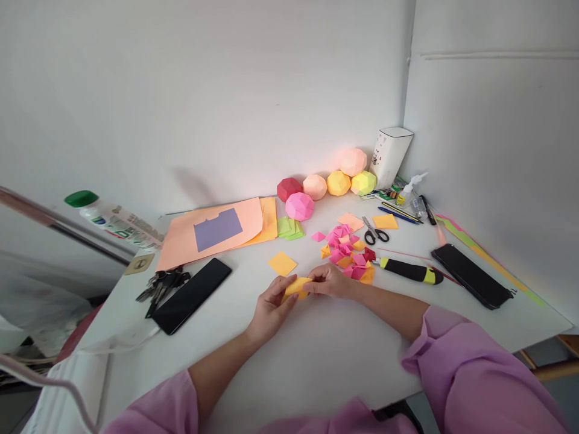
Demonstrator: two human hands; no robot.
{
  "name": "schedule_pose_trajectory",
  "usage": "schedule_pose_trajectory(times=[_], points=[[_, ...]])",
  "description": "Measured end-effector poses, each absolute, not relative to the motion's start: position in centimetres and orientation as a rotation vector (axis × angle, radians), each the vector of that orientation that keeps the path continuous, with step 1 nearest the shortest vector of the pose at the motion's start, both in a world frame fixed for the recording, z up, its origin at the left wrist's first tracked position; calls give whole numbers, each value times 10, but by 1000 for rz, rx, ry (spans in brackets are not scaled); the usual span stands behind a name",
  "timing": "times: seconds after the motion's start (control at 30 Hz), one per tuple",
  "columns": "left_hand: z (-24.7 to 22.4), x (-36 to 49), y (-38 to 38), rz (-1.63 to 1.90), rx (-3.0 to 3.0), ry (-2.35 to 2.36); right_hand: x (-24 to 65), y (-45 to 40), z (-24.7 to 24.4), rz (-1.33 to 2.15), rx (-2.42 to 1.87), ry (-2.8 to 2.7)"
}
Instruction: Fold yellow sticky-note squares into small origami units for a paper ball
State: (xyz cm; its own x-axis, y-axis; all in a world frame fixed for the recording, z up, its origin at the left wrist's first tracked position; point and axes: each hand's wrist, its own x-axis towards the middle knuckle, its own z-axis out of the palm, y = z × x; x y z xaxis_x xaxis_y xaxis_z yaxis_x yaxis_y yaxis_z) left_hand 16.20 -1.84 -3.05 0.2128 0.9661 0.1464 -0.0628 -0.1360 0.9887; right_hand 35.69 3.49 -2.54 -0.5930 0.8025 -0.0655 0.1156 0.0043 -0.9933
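Note:
Between my hands is a small yellow-orange paper (pixel 296 289), partly folded, held just above the white table. My left hand (pixel 270 307) pinches its left side between thumb and fingers. On its right edge, the fingertips of my right hand (pixel 329 281) are closed. A flat orange paper square (pixel 283 263) lies just beyond my left hand. Beyond my right hand is a pile of folded pink, orange and red paper pieces (pixel 346 244).
Faceted paper balls (pixel 299 206) line the wall. Scissors (pixel 375 234), a cutter (pixel 409 270), pens (pixel 398 214) and a black case (pixel 470 276) lie right. A black phone (pixel 192 295), keys (pixel 163 287) and large peach sheets (pixel 181 232) lie left. Green squares (pixel 290 228) are behind.

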Motion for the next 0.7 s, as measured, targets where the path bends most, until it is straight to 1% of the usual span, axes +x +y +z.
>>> schedule_pose_trajectory(times=[0.3, 0.43, 0.7], points=[[-41, 164, -17, 1216, 1574, 1026, 356, 35, -25, 1674, -941, -1670], [-42, 163, -18, 1145, 1657, 1133, 356, 35, -25, 1695, -883, -1640], [-29, 166, -20, 999, 1822, 1160, 355, 34, -22, 1704, -901, -1601]])
